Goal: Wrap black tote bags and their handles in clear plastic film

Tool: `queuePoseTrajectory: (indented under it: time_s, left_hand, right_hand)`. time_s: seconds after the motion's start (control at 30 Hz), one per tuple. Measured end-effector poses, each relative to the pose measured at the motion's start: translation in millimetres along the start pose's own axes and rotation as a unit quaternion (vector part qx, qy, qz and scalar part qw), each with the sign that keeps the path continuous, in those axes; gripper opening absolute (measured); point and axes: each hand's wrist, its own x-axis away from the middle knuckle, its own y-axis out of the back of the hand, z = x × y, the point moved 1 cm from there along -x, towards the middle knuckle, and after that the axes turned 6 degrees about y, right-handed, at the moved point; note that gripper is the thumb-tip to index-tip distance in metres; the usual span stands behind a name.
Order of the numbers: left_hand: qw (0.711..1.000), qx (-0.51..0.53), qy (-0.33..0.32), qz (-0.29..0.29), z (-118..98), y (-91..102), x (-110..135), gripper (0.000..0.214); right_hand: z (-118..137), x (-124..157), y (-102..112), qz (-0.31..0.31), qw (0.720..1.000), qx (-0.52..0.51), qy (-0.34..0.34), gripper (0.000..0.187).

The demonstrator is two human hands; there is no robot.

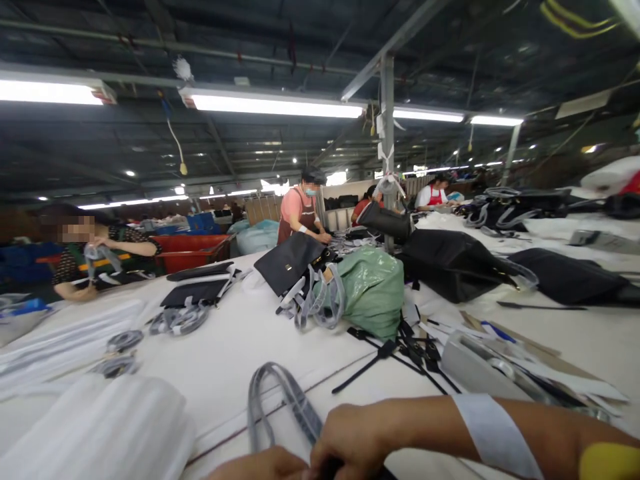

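My right hand sits at the bottom edge, fingers curled shut around something dark that I cannot make out; a white band wraps the wrist. My left hand shows only as knuckles at the bottom edge, right beside the right hand, its fingers hidden. A grey wrapped bag strap loops on the white table just beyond both hands and runs toward them.
A green plastic bag and black handbags lie mid-table, black straps to the right, folded white foam sheets at left. Other people work at the left and far side.
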Motion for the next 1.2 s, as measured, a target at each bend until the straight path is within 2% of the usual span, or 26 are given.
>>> queuePoseTrajectory:
  time_s: [0.1, 0.17, 0.2, 0.3, 0.43, 0.57, 0.7, 0.83, 0.9, 0.97, 1.1, 1.2]
  left_hand:
    - [0.998, -0.010, -0.049, 0.024, -13.6, 4.0, 11.2, 0.054]
    - [0.995, 0.020, -0.094, 0.030, -18.1, 6.8, 18.0, 0.041]
    - [0.994, 0.035, -0.107, 0.012, -18.3, 8.3, 20.2, 0.032]
    - [0.993, 0.033, -0.110, -0.007, -16.3, 9.4, 21.3, 0.028]
    - [0.996, -0.026, -0.081, -0.009, -19.0, 10.4, 11.1, 0.030]
    - [0.993, -0.107, -0.053, 0.011, -31.8, 14.1, -1.7, 0.034]
    - [0.976, -0.211, -0.049, -0.013, -46.1, 12.1, -9.2, 0.031]
    - [0.978, -0.195, -0.077, -0.004, -42.0, 9.1, -8.3, 0.029]
    - [0.982, -0.164, -0.096, -0.011, -34.2, 10.0, -0.6, 0.026]
    - [0.984, -0.126, -0.118, -0.042, -27.6, 10.7, 13.5, 0.021]
    - [0.984, -0.030, -0.141, -0.105, -25.6, 2.5, 51.9, 0.013]
    - [0.985, 0.002, -0.132, -0.115, -30.4, -10.9, 71.7, 0.010]
  right_hand:
    - [15.7, 15.3, -4.0, -0.102, 0.993, 0.054, 0.008, 0.034]
    - [25.5, 23.9, -6.3, -0.152, 0.985, 0.075, 0.017, 0.024]
    - [29.3, 27.2, -6.9, -0.166, 0.983, 0.080, 0.019, 0.020]
    - [36.2, 32.4, -7.6, -0.170, 0.982, 0.076, 0.010, 0.014]
    - [39.1, 31.9, -9.4, -0.170, 0.984, 0.051, 0.014, 0.011]
    - [37.1, 30.2, -12.1, -0.200, 0.979, 0.021, 0.024, 0.014]
    - [34.6, 31.3, -12.2, -0.196, 0.980, -0.020, 0.041, 0.012]
    - [32.4, 36.2, -11.7, -0.171, 0.981, -0.035, 0.081, 0.013]
    - [32.5, 39.9, -14.0, -0.161, 0.983, -0.017, 0.091, 0.014]
    - [35.3, 44.6, -17.9, -0.187, 0.977, 0.028, 0.101, 0.019]
    - [50.9, 55.5, -25.5, -0.293, 0.935, 0.144, 0.141, 0.030]
    - [63.5, 60.5, -28.2, -0.322, 0.911, 0.188, 0.175, 0.032]
